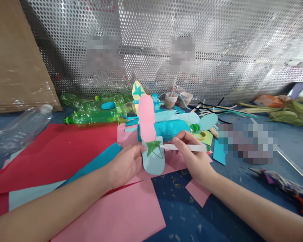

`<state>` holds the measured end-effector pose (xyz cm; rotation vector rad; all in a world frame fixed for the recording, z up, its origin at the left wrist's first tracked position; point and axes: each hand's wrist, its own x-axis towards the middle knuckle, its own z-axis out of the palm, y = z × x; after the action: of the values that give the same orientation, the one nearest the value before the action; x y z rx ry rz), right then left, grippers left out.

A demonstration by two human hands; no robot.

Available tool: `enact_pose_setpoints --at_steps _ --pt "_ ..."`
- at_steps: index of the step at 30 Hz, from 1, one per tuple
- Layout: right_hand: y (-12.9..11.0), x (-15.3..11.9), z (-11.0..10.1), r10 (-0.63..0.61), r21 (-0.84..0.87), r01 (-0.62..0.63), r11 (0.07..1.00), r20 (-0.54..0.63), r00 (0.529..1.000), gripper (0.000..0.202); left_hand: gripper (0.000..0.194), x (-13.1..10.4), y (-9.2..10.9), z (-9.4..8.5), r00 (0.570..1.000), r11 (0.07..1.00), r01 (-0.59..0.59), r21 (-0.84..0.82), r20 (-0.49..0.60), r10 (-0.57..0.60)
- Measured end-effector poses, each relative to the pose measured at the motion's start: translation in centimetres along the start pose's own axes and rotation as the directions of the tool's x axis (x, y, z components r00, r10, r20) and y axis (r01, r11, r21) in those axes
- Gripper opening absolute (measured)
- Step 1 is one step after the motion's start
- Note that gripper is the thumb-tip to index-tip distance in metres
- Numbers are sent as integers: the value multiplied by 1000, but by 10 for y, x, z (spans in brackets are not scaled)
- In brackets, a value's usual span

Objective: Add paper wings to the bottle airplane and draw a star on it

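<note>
My left hand holds the left edge of a light blue, round-ended paper piece. On that piece are a green filled shape and a green curved outline. In my right hand is a white marker, its tip at the right side of the drawing and a green end at the right. A pink paper piece with a rounded top rises above the light blue one. Directly behind lies a bottle wrapped in blue, with a green neck and a pale teal oval near it.
Green bottles and a clear bottle lie at the left, near cardboard. Red paper and pink paper cover the left. Two small pots stand behind. A glue gun lies at right.
</note>
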<state>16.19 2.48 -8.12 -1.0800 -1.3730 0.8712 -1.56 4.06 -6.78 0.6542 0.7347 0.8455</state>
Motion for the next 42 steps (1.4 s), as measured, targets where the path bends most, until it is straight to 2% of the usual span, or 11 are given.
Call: enact_pose_setpoints --at_steps 5,13,19,25,35,42 --pt "0 1 1 18 -52 -18 998 8 1000 31 31 -2 0 1 998 1000 6 6 -70 -6" --pt "-3 1 4 20 -79 -16 997 47 999 29 31 -1 0 0 1000 1000 -8 -3 -10 8" --pt "-2 1 4 15 -109 -9 994 55 998 29 31 -4 3 5 998 1000 15 -12 -55 -15" --pt "-3 1 4 10 -122 -3 993 56 998 29 27 -6 3 5 1000 1000 4 -12 -17 -5" --pt "-2 1 4 22 -110 -15 994 62 998 29 29 -4 1 4 999 1000 -2 -14 -38 2" --pt "-2 1 4 1 -105 5 994 59 998 30 37 -1 0 0 1000 1000 0 -8 -24 -1"
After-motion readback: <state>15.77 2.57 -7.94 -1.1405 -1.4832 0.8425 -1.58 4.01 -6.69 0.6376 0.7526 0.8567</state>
